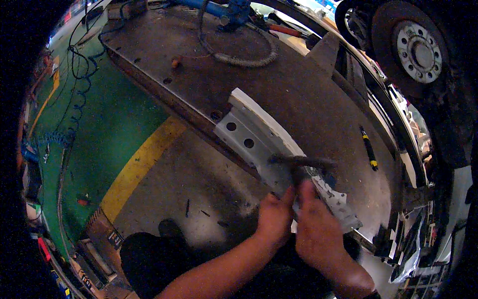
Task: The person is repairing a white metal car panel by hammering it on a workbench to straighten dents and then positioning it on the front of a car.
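A silver sheet-metal car part (266, 130) with two round holes and a pale outer edge lies slantwise over the front edge of the steel bench (318, 119). My right hand (318, 229) is closed around the handle of a hammer (318, 161), whose dark head is over the middle of the part and slightly blurred. Close beside it, my left hand (275, 217) is closed at the part's near edge, thumb up. Its fingers seem to grip that edge, but their undersides are hidden. Past my right hand, the part ends in a ragged, perforated piece.
A black-and-yellow pen-shaped tool (369, 148) lies on the bench to the right. At the back are a blue metal fixture (234, 14), a looped grey hose (249, 62) and an orange-handled tool (285, 31). A hub disc (419, 51) stands upper right; a coiled hose (79, 94) hangs left.
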Available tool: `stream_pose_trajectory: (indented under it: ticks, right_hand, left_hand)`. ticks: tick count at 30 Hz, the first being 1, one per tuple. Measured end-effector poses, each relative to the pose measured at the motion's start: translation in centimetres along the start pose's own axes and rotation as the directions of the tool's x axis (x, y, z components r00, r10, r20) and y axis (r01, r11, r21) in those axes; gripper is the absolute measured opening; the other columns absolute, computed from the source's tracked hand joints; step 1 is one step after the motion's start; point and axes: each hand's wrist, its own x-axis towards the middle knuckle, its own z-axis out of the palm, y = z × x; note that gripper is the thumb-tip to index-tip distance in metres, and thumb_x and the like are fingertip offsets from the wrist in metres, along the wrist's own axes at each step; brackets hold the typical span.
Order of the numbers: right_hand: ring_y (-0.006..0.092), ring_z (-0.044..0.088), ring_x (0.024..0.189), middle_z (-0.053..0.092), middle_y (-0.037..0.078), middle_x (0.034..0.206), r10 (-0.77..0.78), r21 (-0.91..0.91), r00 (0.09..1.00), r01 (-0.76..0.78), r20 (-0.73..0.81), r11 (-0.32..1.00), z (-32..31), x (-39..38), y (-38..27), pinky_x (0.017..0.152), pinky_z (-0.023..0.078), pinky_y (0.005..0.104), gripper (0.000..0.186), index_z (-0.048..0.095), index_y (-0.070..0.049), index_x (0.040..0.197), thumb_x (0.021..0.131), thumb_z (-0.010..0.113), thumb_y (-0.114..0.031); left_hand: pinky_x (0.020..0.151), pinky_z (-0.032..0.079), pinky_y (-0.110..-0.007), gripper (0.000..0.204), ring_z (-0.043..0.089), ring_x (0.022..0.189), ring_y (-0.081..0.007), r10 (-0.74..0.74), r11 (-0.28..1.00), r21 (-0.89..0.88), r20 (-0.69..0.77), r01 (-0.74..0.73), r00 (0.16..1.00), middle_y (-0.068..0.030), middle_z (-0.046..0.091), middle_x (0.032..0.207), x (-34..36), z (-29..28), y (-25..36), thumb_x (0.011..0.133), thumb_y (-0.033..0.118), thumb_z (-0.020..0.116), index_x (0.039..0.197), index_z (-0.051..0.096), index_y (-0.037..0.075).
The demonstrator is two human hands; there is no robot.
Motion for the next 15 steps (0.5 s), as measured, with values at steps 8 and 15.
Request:
stream_pose_trajectory:
  ticks: [8,15]
  right_hand:
    - [0.0445,0.063,0.076,0.058,0.026,0.094,-0.020,0.045,0.997,0.023,-0.081,0.999,-0.8,0.4,-0.2,0.071,0.055,0.0517,0.072,0.016,-0.012,0.154,0.090,0.049,-0.013]
    - [0.0441,0.063,0.076,0.057,0.025,0.092,0.081,0.034,0.981,-0.088,0.178,0.996,-2.3,1.7,-0.8,0.070,0.055,0.0524,0.075,0.013,-0.014,0.155,0.089,0.050,-0.014]
  left_hand:
    - [0.075,0.052,-0.037,0.027,0.064,0.085,-0.0219,-0.037,0.996,0.080,-0.023,0.039,0.999,-0.0117,0.069,0.097,0.3,-0.3,-0.5,0.098,0.024,0.054,0.102,0.063,-0.002]
    - [0.071,0.050,-0.034,0.025,0.063,0.079,-0.0180,-0.030,0.990,0.130,-0.125,0.046,0.992,-0.0097,0.069,0.089,-0.7,0.5,1.0,0.095,0.023,0.061,0.098,0.065,-0.002]
